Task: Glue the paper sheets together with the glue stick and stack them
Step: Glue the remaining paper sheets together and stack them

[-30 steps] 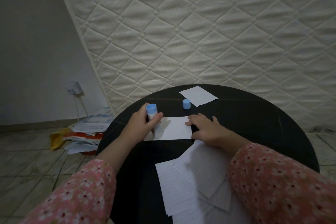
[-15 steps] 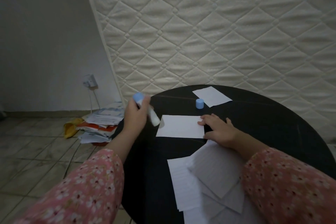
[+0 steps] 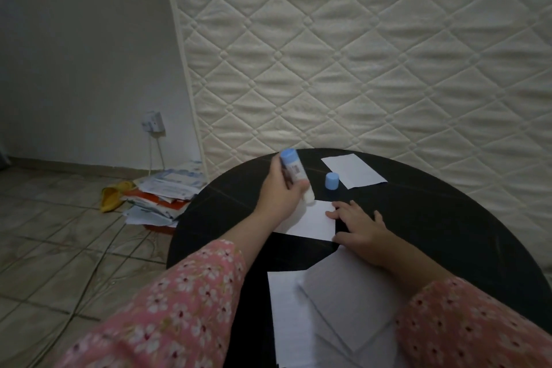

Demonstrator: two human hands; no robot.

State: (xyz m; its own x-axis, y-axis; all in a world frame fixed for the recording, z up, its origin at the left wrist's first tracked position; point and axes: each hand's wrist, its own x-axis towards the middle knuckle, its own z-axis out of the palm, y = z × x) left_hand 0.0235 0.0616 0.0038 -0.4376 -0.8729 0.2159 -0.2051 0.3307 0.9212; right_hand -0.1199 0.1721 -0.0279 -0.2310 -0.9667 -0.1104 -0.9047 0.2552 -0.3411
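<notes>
On the round black table (image 3: 448, 233): left hand (image 3: 280, 191) grips the uncapped glue stick (image 3: 294, 172), fingers curled round the barrel, tip down at the far left corner of a small paper sheet (image 3: 313, 222). Right hand (image 3: 360, 228) lies flat, fingers spread, pressing the sheet's right edge. Blue cap (image 3: 332, 181) stands beside a second sheet (image 3: 354, 170). Loose sheet pile (image 3: 328, 308) nearer the body. Versus 0.5 s ago: stick has come in from the sheet's left side to its far corner.
</notes>
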